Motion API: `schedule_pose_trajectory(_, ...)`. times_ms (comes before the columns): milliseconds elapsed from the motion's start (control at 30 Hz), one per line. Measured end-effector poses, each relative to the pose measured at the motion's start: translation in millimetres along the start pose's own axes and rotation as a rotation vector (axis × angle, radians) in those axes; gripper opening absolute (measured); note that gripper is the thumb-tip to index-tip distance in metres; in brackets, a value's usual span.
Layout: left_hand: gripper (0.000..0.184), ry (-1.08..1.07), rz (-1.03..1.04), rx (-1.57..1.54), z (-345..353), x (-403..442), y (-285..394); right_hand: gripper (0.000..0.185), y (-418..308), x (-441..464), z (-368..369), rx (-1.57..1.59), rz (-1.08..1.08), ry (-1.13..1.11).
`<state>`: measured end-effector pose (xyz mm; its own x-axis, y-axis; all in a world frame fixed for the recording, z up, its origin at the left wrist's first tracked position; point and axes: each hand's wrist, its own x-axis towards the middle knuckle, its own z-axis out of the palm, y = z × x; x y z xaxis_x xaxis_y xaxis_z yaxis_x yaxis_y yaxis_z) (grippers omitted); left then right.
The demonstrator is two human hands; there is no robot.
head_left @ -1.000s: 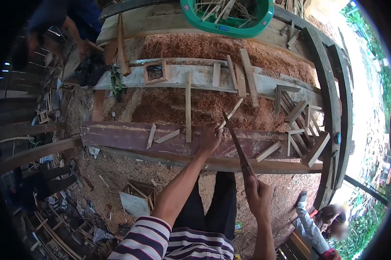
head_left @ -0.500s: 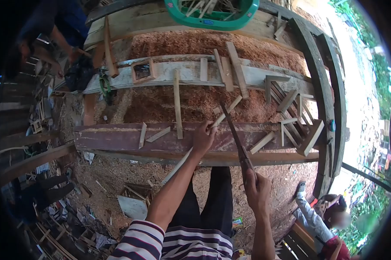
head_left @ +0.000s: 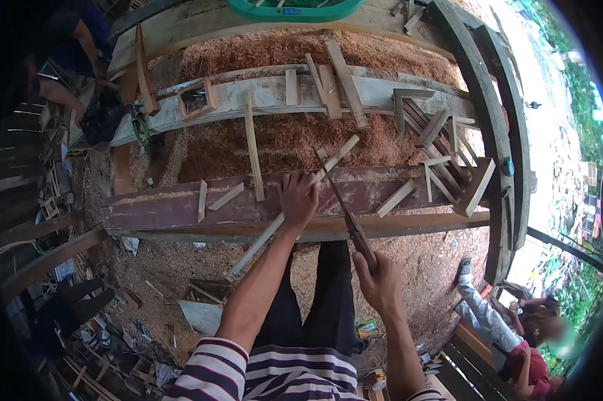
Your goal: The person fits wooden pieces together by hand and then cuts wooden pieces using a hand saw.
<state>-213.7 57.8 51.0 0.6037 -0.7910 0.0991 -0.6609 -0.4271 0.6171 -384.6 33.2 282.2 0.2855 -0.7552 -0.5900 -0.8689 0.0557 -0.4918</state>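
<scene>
My left hand (head_left: 297, 202) holds a long narrow wooden strip (head_left: 338, 155) down on the maroon plank (head_left: 161, 208). The strip slants across the plank, and both its ends jut past the plank's edges. In my right hand (head_left: 380, 284) is a handsaw (head_left: 339, 195), gripped by its brown handle. Its blade crosses the strip just right of my left fingers; I cannot tell whether the teeth are in the wood. Left of my left hand, a longer batten (head_left: 253, 147) and short offcuts (head_left: 226, 196) rest on the plank.
A whitish plank (head_left: 238, 110) farther off bears a small wooden frame (head_left: 196, 99) and wood pieces. A metal square (head_left: 400, 110) and wooden pieces (head_left: 475, 187) lie right, near an upright beam (head_left: 472, 80). Behind is a green basin (head_left: 295, 13). Other people are left and lower right.
My left hand has shifted from a pinch near the strip to lying over it on the plank. The saw blade has come down to the strip beside my fingers. The view has tilted slightly.
</scene>
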Motion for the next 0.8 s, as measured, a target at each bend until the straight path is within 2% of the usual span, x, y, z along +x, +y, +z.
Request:
schedule_pose_trajectory(67,0.019,0.007,0.010,-0.009,0.7,2.8,-0.1,0.047,6.2,4.2,7.1,0.015,-0.063,-0.015)
schedule_pose_trajectory(267,0.016,0.091,0.035,-0.033,6.7,14.5,-7.4,0.053,16.0,23.7,26.3,0.158,-0.016,0.010)
schedule_pose_trajectory(533,0.019,-0.109,-0.083,-0.051,5.2,20.3,-10.2,0.055,0.7,33.6,24.4,0.096,-0.020,0.002)
schedule_pose_trajectory(667,0.023,-0.083,-0.102,0.000,8.3,20.5,-7.6,0.056,-7.5,27.0,17.1,0.069,-0.022,-0.005)
schedule_pose_trajectory(733,0.025,-0.204,-0.167,0.029,9.7,24.4,-8.0,0.056,-6.8,27.0,18.5,0.073,-0.005,-0.002)
schedule_pose_trajectory(800,0.024,-0.157,-0.152,-0.003,11.5,24.3,-8.7,0.056,-9.6,27.9,20.3,0.082,0.010,0.001)
